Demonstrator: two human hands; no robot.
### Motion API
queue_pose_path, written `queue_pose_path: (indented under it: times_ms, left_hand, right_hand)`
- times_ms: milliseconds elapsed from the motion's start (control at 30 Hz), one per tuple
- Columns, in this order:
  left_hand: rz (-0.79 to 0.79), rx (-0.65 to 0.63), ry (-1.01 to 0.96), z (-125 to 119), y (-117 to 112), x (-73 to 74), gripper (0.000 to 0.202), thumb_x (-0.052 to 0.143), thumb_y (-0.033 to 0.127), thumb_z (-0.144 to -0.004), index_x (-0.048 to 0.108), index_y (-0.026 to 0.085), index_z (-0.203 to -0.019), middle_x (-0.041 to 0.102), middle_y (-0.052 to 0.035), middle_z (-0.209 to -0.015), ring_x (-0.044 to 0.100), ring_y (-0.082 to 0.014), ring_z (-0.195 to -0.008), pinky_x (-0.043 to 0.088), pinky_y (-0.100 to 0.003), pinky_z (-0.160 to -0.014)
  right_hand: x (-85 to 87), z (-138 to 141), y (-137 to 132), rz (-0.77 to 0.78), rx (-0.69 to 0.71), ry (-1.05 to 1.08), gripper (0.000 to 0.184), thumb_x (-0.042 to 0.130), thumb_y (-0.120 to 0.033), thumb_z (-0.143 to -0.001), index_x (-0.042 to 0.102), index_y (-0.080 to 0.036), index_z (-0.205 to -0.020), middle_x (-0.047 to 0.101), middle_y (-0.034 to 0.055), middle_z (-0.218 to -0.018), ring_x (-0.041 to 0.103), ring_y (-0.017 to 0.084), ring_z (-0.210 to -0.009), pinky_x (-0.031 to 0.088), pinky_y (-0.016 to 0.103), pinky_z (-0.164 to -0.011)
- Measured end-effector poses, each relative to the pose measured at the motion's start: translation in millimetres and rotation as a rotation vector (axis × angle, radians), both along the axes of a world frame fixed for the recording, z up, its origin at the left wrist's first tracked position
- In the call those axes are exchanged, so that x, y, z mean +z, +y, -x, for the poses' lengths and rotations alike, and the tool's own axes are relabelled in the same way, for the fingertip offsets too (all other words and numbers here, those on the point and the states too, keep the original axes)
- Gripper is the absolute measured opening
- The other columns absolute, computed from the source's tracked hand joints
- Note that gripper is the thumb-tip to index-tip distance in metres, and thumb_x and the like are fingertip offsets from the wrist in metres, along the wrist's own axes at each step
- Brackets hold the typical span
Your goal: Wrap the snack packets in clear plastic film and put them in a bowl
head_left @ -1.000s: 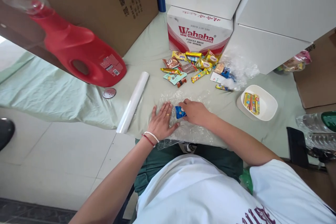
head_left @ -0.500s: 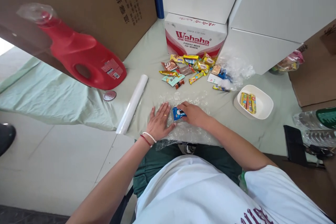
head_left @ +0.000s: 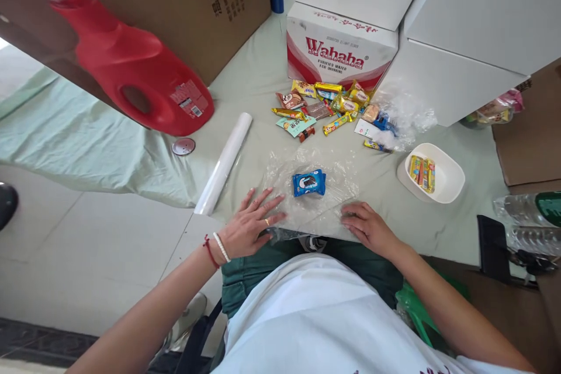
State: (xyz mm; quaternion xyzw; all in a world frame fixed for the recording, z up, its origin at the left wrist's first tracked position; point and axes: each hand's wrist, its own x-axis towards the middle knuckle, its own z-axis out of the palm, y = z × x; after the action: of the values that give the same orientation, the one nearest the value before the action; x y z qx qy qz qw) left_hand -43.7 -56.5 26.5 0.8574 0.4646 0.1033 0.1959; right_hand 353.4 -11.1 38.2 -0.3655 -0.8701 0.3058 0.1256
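Observation:
Two blue snack packets [head_left: 308, 183], one lying partly over the other, rest on a crumpled sheet of clear plastic film [head_left: 324, 210] at the table's front edge. My left hand [head_left: 250, 226] is open, its fingers spread over the film's left edge, left of the packets. At the film's right front edge is my right hand [head_left: 369, 228], open, with loosely bent fingers touching the film and the thumb mostly hidden. Neither hand touches the packets.
Behind the film lie several wrapped snacks [head_left: 335, 106] and a crumpled clear bag [head_left: 407, 120]. A white bowl [head_left: 453, 178] holding yellow packets stands right. Left are a white film roll [head_left: 224, 163], a round lid [head_left: 183, 146] and a red jug [head_left: 162, 87]. A Wahaha box [head_left: 339, 49] stands behind.
My right hand has let go of the blue packets and moved right and toward me. My left hand has drawn back left and toward me. Both packets now lie uncovered on the film.

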Motion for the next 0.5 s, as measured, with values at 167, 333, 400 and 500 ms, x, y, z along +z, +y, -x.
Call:
queue_pose_path:
  times_ms: [167,333,400,500]
  left_hand:
    - [-0.035,0.258,-0.265,-9.9,22.7,-3.1,0.031,0.045,0.033,-0.102,0.075,0.028,-0.1,0.08,-0.0047,-0.116,0.059,-0.0227,-0.14,0.026,-0.055,-0.131]
    - [-0.041,0.605,-0.234,-19.1,77.3,-7.4,0.031,0.048,0.041,-0.097,0.071,0.023,-0.086,0.078,-0.0103,-0.113,0.067,-0.028,-0.124,0.043,-0.053,-0.119]
    - [-0.053,0.692,-0.145,-25.0,91.4,-10.9,0.026,0.051,0.037,-0.093,0.071,0.023,-0.083,0.077,-0.0115,-0.106,0.063,-0.0323,-0.127,0.046,-0.054,-0.114]
    - [-0.096,0.747,-0.105,-33.4,99.0,-16.4,0.022,0.054,0.033,-0.089,0.072,0.022,-0.084,0.074,-0.0132,-0.109,0.059,-0.0352,-0.13,0.047,-0.054,-0.111]
  right_hand:
    - [27.1,10.9,38.1,0.174,-0.104,0.079,0.032,0.047,-0.041,-0.106,0.073,-0.023,-0.105,0.075,0.0072,-0.094,0.068,0.022,-0.089,0.056,0.039,-0.088]
    - [44.3,24.3,106.5,0.275,-0.257,-0.103,0.032,0.05,-0.04,-0.101,0.072,-0.018,-0.103,0.074,0.0037,-0.086,0.065,0.018,-0.076,0.049,0.028,-0.073]
    - [48.5,34.7,133.8,0.156,-0.295,-0.256,0.028,0.051,-0.032,-0.098,0.074,-0.016,-0.101,0.075,0.0058,-0.089,0.065,0.019,-0.079,0.048,0.029,-0.076]
    - [55.8,60.4,165.3,-0.062,-0.275,-0.328,0.03,0.055,-0.028,-0.097,0.075,-0.014,-0.115,0.076,0.0111,-0.107,0.066,0.024,-0.096,0.048,0.033,-0.089]
